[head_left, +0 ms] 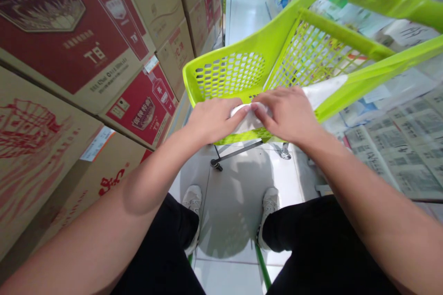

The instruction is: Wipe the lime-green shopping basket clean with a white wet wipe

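A lime-green plastic shopping cart (221, 71) stands in front of me in a shop aisle. Both my hands rest on its near rim. My left hand (212, 117) and my right hand (287, 113) pinch a white cloth or sheet (247, 117) between their fingertips at the middle of the rim. More of the white material (323, 87) trails to the right along the cart's side. The basket's inside looks bare where it shows.
Stacked cardboard cartons with red print (86, 55) form a wall on the left. Shelves of paper-wrapped goods (398, 147) run along the right. My knees and white shoes (194, 198) are below, on a white tiled floor (238, 4) that stretches down the aisle.
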`<move>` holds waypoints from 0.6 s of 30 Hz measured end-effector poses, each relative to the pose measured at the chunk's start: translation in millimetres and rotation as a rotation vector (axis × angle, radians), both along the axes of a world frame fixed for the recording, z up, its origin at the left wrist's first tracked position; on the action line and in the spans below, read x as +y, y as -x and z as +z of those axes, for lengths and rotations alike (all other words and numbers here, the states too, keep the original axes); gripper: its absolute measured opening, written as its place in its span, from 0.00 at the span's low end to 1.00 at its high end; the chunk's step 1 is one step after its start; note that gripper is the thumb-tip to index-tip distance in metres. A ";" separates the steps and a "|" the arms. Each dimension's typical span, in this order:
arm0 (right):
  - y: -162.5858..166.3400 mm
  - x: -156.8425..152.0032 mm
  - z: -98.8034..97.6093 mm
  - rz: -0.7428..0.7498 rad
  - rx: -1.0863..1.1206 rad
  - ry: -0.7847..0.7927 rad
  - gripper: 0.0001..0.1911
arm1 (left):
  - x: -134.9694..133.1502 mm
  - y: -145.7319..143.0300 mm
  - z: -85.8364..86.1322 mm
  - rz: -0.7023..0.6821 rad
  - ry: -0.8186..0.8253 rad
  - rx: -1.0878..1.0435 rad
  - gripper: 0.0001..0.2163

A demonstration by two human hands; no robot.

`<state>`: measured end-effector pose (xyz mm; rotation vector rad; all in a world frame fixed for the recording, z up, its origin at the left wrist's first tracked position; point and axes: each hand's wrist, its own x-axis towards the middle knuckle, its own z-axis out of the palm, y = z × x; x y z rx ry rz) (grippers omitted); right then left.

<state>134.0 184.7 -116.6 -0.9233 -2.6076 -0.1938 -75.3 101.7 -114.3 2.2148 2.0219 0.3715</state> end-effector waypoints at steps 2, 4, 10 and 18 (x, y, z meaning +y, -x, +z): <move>-19.3 21.5 4.4 -0.106 0.049 -0.037 0.37 | -0.1 1.2 0.7 -0.026 0.008 0.020 0.29; -38.4 41.4 8.4 -0.230 0.106 -0.095 0.38 | -0.1 0.6 0.6 -0.043 -0.002 0.031 0.30; -14.5 12.1 -1.6 -0.107 0.064 -0.073 0.34 | -1.6 -2.8 -0.2 -0.039 -0.022 0.004 0.32; -39.2 37.9 8.3 -0.176 0.099 -0.075 0.35 | 0.5 6.8 0.3 -0.064 -0.005 0.039 0.30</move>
